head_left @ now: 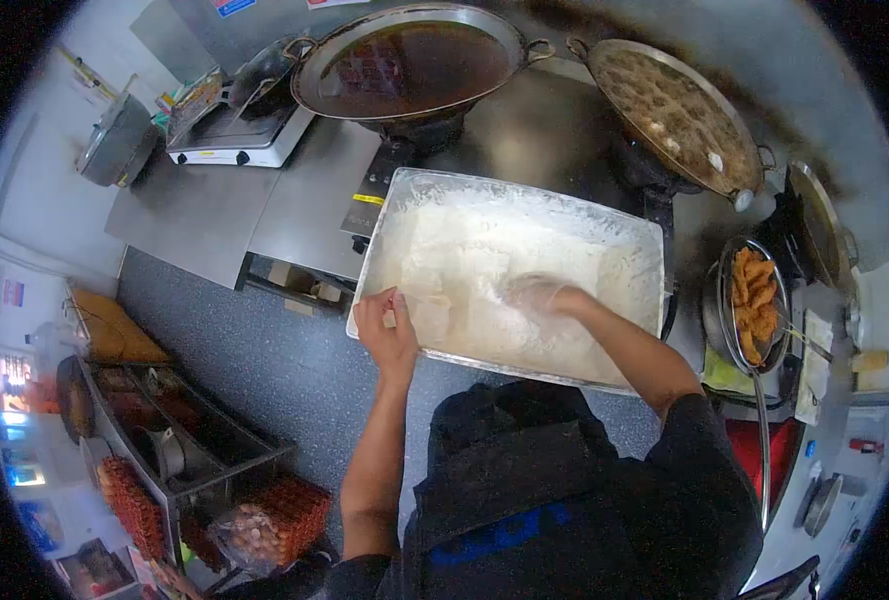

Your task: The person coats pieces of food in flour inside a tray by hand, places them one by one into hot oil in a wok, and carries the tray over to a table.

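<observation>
A large metal tray (654, 262) of white flour (484, 235) lies in front of me. My left hand (386, 322) is at the tray's near left corner, its fingers pinched together. Beside those fingers, a pale, see-through patch shows over the flour; I cannot make out what is in the pinch. My right hand (544, 297) is down at the flour near the middle of the tray. It is smeared by motion and looks whitened, so its fingers are not clear.
Behind the tray stands a wide pan of dark oil (414, 70). Another wok (679, 110) bubbles at the back right. A strainer (732, 330) with fried golden pieces (754, 300) sits at right. A white stove (239, 140) stands at left; stacked egg trays (284, 515) are lower left.
</observation>
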`<state>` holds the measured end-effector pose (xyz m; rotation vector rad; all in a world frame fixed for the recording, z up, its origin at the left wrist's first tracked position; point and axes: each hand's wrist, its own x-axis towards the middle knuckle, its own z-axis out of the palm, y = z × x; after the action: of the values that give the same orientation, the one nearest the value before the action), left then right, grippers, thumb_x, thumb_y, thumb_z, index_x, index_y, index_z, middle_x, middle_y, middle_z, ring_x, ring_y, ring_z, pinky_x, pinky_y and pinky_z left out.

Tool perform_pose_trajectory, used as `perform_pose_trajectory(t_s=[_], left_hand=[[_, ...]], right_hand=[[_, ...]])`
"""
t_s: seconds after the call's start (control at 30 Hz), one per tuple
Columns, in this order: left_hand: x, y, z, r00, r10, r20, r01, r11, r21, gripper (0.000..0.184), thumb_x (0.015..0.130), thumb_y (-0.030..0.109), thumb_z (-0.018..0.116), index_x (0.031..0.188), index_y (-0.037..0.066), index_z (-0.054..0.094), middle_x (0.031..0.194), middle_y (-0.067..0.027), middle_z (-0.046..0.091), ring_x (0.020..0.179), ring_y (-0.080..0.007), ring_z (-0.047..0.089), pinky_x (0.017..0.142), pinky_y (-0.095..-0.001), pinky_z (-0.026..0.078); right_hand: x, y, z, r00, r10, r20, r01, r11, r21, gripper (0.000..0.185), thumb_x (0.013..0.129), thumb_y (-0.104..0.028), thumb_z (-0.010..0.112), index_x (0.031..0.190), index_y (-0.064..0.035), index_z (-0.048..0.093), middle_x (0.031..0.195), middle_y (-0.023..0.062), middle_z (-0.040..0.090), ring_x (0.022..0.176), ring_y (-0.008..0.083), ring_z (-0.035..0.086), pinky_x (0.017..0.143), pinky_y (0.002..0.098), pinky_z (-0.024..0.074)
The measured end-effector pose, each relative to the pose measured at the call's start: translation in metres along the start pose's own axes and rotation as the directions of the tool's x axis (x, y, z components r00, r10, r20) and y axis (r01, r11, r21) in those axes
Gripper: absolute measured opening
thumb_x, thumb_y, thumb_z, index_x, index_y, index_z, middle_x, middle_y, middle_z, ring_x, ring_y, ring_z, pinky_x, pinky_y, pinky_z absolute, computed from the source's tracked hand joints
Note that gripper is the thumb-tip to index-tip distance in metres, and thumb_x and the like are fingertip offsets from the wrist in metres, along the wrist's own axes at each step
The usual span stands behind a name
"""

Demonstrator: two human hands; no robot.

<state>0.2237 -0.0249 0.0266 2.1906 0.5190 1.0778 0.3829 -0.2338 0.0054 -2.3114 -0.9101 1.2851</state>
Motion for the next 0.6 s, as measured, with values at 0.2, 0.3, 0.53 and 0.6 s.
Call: perform_pose_trajectory(t_s=[0.2,0.3,0.53,0.6], left_hand=[[0.033,0.028,-0.014,1.000,0.005,0.008,-0.004,0.998,-0.064,0.007,0.077,0.010,0.060,0.080,0.003,0.059,0.068,-0.0060,0.052,0.066,-0.0193,0.046,0.062,-0.0319,0.038],[0.047,0.042,-0.017,0.996,0.078,0.048,-0.074,0.994,-0.085,0.006,0.076,0.009,0.061,0.080,0.004,0.060,0.067,-0.0061,0.051,0.064,-0.0199,0.047,0.062,-0.0320,0.039],[0.045,0.034,-0.008,0.954,0.205,0.221,-0.197,0.979,-0.056,0.004,0.074,0.007,0.062,0.077,0.005,0.062,0.069,-0.0082,0.054,0.065,-0.0237,0.052,0.062,-0.0324,0.041],[0.048,0.039,-0.008,0.955,0.189,0.231,-0.177,0.982,-0.069,0.004,0.073,0.007,0.062,0.077,0.004,0.062,0.069,-0.0087,0.055,0.064,-0.0241,0.052,0.061,-0.0327,0.041]], right_hand=[[-0.089,-0.014,-0.070,0.983,-0.070,-0.170,0.084,0.993,0.082,0.058,0.086,-0.051,0.039,0.120,-0.0043,0.048,0.121,0.0132,0.050,0.111,0.0241,0.046,0.097,0.0345,0.0317],[-0.105,-0.007,-0.083,0.996,0.029,-0.086,-0.023,0.997,0.070,0.051,0.088,-0.043,0.038,0.125,-0.0081,0.043,0.129,0.0103,0.043,0.118,0.0224,0.040,0.100,0.0319,0.0268],[-0.116,0.050,-0.062,0.991,0.128,0.024,-0.130,0.970,0.207,0.049,0.090,-0.039,0.036,0.130,-0.0116,0.037,0.136,0.0067,0.035,0.124,0.0212,0.033,0.103,0.0299,0.0222],[-0.119,0.066,-0.074,0.994,0.108,-0.013,-0.107,0.992,0.064,0.049,0.090,-0.040,0.036,0.130,-0.0116,0.037,0.136,0.0062,0.034,0.124,0.0214,0.033,0.104,0.0301,0.0221]])
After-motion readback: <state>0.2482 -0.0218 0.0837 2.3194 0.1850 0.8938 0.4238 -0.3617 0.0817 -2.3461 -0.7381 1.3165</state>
